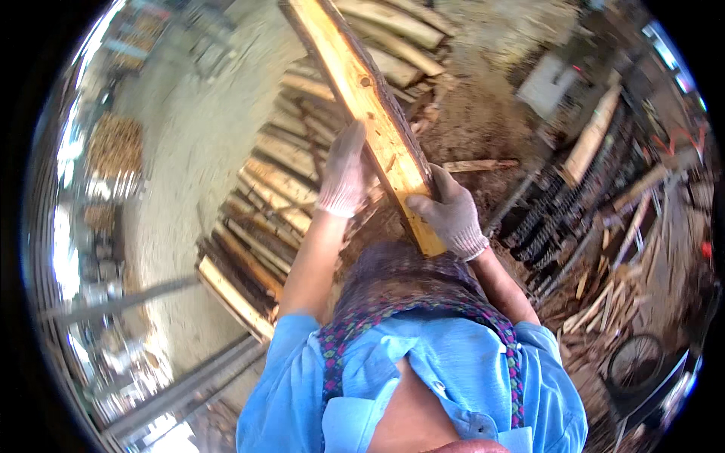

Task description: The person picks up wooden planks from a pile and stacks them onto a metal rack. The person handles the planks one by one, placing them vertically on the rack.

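Note:
A long wooden plank (pixel 375 113) with bark along its edges and a pale, knotted face slants up and away from my body. My right hand (pixel 453 215), in a whitish work glove, grips the near end from the right side, thumb lying on the face and fingers mostly behind the edge. Farther up on the opposite edge is my left hand (pixel 345 167), also gloved; it holds the plank's left side, and its fingertips are hidden by the wood. The near end of the plank is just in front of my dark apron (pixel 408 283).
Rough-sawn boards (pixel 281 185) lie in a long row beyond and left of my arms. To the right are a conveyor with dark chains (pixel 563 215), a peeled log (pixel 593 136) and scattered wood scraps (pixel 596 309). A spoked wheel (pixel 636 359) stands at lower right.

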The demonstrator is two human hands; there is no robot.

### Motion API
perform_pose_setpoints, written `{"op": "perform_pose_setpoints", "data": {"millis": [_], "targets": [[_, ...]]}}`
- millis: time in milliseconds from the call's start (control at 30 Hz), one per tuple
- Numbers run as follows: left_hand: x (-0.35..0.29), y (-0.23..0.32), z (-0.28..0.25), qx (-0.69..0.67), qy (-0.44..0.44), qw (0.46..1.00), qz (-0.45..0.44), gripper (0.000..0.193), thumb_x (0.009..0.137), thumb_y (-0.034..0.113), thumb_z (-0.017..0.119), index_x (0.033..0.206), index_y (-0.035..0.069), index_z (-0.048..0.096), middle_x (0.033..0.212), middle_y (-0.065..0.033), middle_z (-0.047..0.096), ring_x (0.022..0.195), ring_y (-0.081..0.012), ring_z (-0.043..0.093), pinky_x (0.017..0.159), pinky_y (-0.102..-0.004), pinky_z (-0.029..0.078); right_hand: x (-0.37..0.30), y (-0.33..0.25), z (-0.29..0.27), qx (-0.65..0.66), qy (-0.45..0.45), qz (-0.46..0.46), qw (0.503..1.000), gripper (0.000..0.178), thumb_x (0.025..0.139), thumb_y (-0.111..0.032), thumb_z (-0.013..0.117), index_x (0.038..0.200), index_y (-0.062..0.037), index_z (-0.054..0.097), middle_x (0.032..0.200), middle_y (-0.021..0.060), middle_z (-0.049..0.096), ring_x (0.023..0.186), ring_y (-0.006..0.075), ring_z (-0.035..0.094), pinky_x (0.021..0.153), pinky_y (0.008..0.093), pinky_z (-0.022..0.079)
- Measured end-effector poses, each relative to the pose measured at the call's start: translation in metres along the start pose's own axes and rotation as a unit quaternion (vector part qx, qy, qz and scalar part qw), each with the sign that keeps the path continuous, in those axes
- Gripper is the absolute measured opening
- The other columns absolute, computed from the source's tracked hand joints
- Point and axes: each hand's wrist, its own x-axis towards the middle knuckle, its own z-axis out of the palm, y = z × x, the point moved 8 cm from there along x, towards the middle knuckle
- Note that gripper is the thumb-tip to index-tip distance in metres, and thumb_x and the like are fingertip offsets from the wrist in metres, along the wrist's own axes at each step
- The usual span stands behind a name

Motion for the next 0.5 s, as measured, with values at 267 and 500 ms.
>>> {"op": "perform_pose_setpoints", "data": {"millis": [267,500], "targets": [[-0.026,-0.052,-0.107,0.201,0.090,0.970,-0.106,0.077,0.104,0.047,0.057,0.159,-0.001,0.031,0.146,-0.0267,0.050,0.125,-0.0318,0.059,0.105,-0.0414,0.051,-0.080,0.014,-0.247,-0.041,0.477,-0.037,0.877,0.055,0.101,-0.015,0.066,0.150,0.0005,0.046,0.123,0.0120,0.071,0.103,0.0135,0.066,0.086,0.0274,0.054],[-0.092,-0.098,-0.182,0.160,0.233,0.930,-0.234,0.067,0.105,0.044,0.056,0.153,0.000,0.040,0.136,-0.0173,0.060,0.115,-0.0277,0.064,0.092,-0.0377,0.055,-0.044,0.085,-0.407,-0.050,0.563,-0.007,0.825,0.054,0.100,-0.029,0.069,0.140,0.0038,0.055,0.119,0.0126,0.073,0.095,0.0188,0.069,0.084,0.0316,0.054]]}}
